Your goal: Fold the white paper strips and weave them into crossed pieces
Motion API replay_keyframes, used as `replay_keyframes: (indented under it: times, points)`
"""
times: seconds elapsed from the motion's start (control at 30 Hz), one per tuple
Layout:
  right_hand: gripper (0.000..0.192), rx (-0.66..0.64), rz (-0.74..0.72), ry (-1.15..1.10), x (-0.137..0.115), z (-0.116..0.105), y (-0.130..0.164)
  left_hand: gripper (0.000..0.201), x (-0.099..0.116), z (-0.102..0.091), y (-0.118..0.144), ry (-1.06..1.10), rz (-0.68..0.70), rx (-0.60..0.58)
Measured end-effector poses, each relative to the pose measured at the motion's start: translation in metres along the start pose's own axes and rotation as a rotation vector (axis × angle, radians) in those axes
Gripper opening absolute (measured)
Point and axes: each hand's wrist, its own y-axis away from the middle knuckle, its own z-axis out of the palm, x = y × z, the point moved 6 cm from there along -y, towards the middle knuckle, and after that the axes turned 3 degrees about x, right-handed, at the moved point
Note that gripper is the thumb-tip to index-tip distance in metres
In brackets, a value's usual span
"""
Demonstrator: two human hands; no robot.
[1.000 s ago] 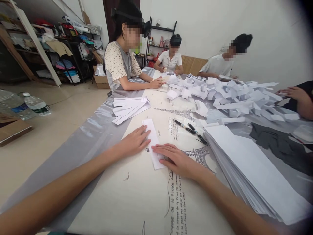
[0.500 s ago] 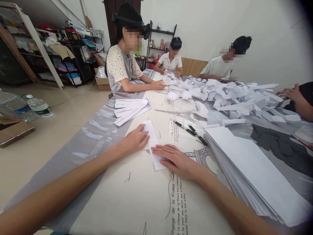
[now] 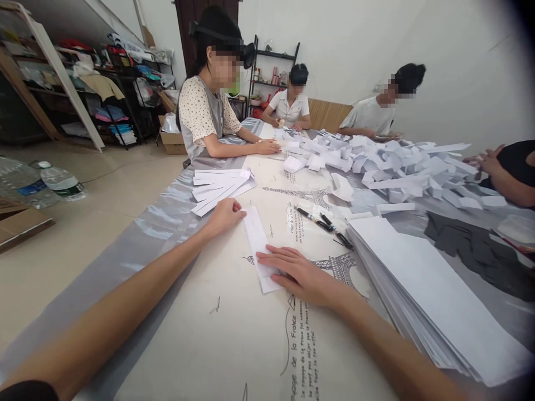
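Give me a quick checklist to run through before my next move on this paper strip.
1. Strip flat on the table: ok, it lies flat, folded lengthwise.
2. Right hand pinning the near end: ok, palm down on it.
3. Left hand at the far end: ok, fingertips touch the far left corner.
4. Crease sharp along the whole length: cannot tell, too fine to see.
5. Pens off the strip: ok, they lie to its right, apart from it.
6. Done strips and sheet stack near: ok, one beyond the left hand, one on the right.
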Motion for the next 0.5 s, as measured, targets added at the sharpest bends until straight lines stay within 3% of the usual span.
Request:
replay_keyframes:
  times: [0.5]
  points:
    - [0.052,-0.006,-0.028,-0.022,0.0044,0.0019,-0.0012,0.012,-0.0012,-0.0024,-0.0014,0.061,0.024,-0.03]
